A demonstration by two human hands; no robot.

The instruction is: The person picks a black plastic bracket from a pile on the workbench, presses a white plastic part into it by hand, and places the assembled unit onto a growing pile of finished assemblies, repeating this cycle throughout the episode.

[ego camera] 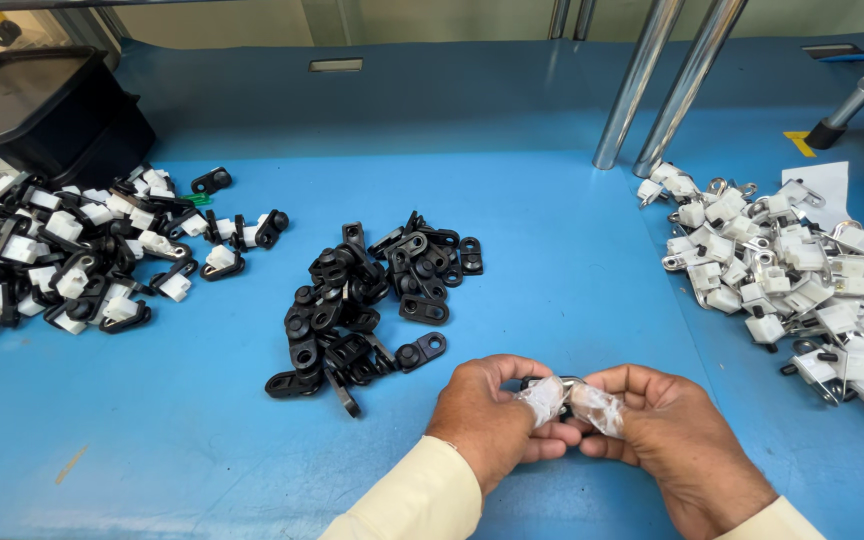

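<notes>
At near edge of blue worktable [552, 250], small part [564, 385] pinched between both hands; dark body and metal glint show, rest hidden. Left hand [492, 415] and right hand [652, 425] pressed together around it, thumbs [544, 398] capped in clear film. Good practice, judged: keep thumbs opposed, press squarely, elbows low. Just beyond: heap of black plastic links [367, 305]. Far left: pile of black-and-white assembled pieces [82, 250], black bin [47, 110]. Right: pile of white-and-metal clips [802, 270], two steel posts [667, 85].
</notes>
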